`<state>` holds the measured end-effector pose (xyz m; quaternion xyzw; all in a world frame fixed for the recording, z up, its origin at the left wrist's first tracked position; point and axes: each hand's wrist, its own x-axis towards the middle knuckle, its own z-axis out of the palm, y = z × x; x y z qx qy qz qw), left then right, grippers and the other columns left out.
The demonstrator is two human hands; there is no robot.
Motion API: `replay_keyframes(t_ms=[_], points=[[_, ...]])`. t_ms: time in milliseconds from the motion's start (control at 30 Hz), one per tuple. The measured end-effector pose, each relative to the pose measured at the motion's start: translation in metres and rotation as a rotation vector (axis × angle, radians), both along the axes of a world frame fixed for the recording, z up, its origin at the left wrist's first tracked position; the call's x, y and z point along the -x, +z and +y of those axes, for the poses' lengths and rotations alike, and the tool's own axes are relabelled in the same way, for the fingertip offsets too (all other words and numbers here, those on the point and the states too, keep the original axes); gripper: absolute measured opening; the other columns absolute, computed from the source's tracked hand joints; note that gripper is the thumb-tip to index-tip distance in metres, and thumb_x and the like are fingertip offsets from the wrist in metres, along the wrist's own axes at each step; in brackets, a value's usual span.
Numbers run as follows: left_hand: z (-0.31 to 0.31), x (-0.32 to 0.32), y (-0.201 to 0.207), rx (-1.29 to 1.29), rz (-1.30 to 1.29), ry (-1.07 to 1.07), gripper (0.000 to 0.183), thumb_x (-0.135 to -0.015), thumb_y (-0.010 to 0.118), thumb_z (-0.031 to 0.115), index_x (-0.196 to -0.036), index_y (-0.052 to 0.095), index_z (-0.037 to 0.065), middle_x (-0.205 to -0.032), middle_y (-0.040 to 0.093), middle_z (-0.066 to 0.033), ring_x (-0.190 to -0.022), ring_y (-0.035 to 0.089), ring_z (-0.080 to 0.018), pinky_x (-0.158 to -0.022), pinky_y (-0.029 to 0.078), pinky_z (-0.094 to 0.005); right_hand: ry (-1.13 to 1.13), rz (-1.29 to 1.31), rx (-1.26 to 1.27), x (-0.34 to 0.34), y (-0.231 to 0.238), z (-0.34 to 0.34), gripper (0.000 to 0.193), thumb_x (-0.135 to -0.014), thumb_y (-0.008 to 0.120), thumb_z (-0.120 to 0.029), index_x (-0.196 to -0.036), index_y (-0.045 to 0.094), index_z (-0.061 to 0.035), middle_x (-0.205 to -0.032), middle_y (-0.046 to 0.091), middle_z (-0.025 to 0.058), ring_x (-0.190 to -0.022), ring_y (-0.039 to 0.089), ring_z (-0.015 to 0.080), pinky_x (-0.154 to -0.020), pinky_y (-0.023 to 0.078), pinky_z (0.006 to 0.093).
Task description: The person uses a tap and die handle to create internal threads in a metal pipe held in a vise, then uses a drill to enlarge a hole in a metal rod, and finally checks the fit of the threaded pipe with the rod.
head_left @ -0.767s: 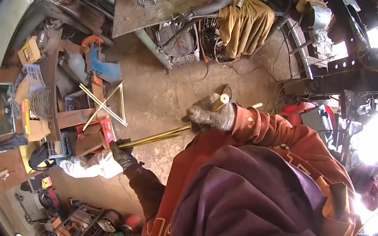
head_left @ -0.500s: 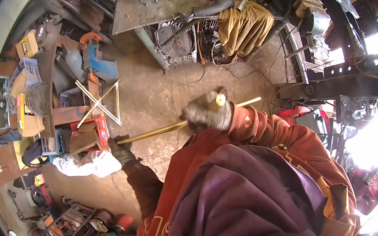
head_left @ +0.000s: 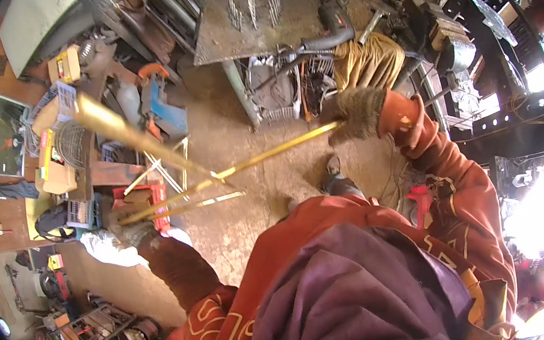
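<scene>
My left hand, in a dark work glove, is closed round the left end of a frame of long yellowish bars. At the frame's other end, my gloved right hand grips the tip of the longest bar. A second bar crosses that one and rises toward the upper left, its near end blurred. A shorter bar runs out from beside my left hand. The fingers of both hands are partly hidden by glove and blur. Beyond the frame, paler thin crossed bars rest near the red crate.
At the back stands a metal worktable with upright spikes and a power drill. A tan cloth hangs beside it. Shelving and boxes line the left. My shoe shows on the floor; cables trail at right.
My hands have spread wide apart, the right moving right and up, the left slightly left. The bar frame has turned, so its crossing bar now shows. The view has shifted a little.
</scene>
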<state>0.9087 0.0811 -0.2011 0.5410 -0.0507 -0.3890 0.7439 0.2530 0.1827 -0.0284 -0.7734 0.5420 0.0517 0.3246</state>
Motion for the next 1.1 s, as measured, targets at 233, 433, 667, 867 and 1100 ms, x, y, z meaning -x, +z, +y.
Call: replay_keyframes(t_ms=[233,433,667,867,1100], points=[[0.090,-0.036,-0.113,-0.106,0.165,-0.111,0.045,-0.093,0.057,0.065,-0.091,0.059,0.020,-0.071,0.061,-0.0057,-0.057,0.059,-0.0288,-0.055,0.051,-0.0441,0.051,-0.997,-0.273,-0.042,0.047,0.023,0.059,-0.084,0.087,-0.018,-0.137,0.067,-0.0009,-0.115,0.076,0.0091,-0.102,0.073,0.0211,-0.092,0.059,0.0353],[0.137,-0.020,-0.234,-0.262,0.420,-0.206,0.049,-0.089,0.055,0.072,-0.082,0.053,0.024,-0.063,0.055,-0.0037,-0.049,0.053,-0.0279,-0.048,0.045,-0.0457,0.190,-1.158,-0.072,-0.113,0.050,0.007,0.045,-0.090,0.086,-0.014,-0.130,0.071,0.0000,-0.117,0.076,0.0097,-0.109,0.069,0.0162,-0.095,0.055,0.0337],[0.181,-0.009,-0.276,-0.171,0.649,0.086,0.070,-0.091,0.044,0.077,-0.096,0.065,0.009,-0.064,0.061,-0.0134,-0.052,0.057,-0.0324,-0.048,0.047,-0.0468,0.342,-1.154,-0.049,-0.163,0.066,-0.011,0.049,-0.087,0.090,-0.017,-0.128,0.072,0.0034,-0.113,0.077,0.0133,-0.100,0.073,0.0202,-0.089,0.058,0.0363],[0.252,0.000,-0.272,0.277,0.914,-0.261,0.051,-0.091,0.054,0.065,-0.087,0.064,0.015,-0.072,0.064,-0.0082,-0.057,0.059,-0.0306,-0.052,0.051,-0.0435,-0.020,-0.939,-0.153,-0.194,0.081,-0.026,0.040,-0.089,0.087,-0.023,-0.116,0.075,0.0039,-0.091,0.077,0.0115,-0.071,0.071,0.0149,-0.064,0.055,0.0266],[0.239,0.088,-0.222,-0.007,0.482,0.370,0.025,-0.088,0.065,0.025,-0.094,0.067,0.001,-0.096,0.070,-0.0184,-0.088,0.067,-0.0402,-0.090,0.058,-0.0617,-0.087,-0.897,-0.551,-0.230,0.045,-0.104,0.024,-0.098,0.077,-0.022,-0.101,0.077,0.0011,-0.071,0.070,0.0061,-0.055,0.063,0.0110,-0.048,0.047,0.0247]])
